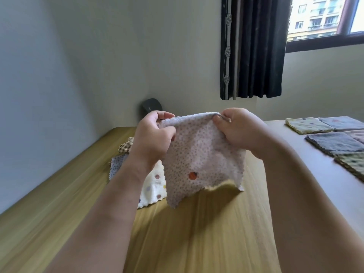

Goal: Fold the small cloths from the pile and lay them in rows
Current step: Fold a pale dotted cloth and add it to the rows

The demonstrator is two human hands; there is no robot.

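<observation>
A small pale pink cloth (202, 160) with fine dots and one orange spot hangs in the air above the wooden table (197, 233). My left hand (155, 138) pinches its top left corner and my right hand (240, 129) pinches its top right corner. The top edge is stretched between them and the lower edge hangs loose and uneven. Behind my left forearm lies the pile of unfolded cloths (151, 186), with a white one with coloured dots on top. Folded cloths (334, 142) lie in rows at the right.
A dark rounded object (151, 108) stands at the table's far edge by the wall. A black curtain (254, 48) hangs beside the window at the upper right. A checked cloth (125, 147) lies at the back of the pile.
</observation>
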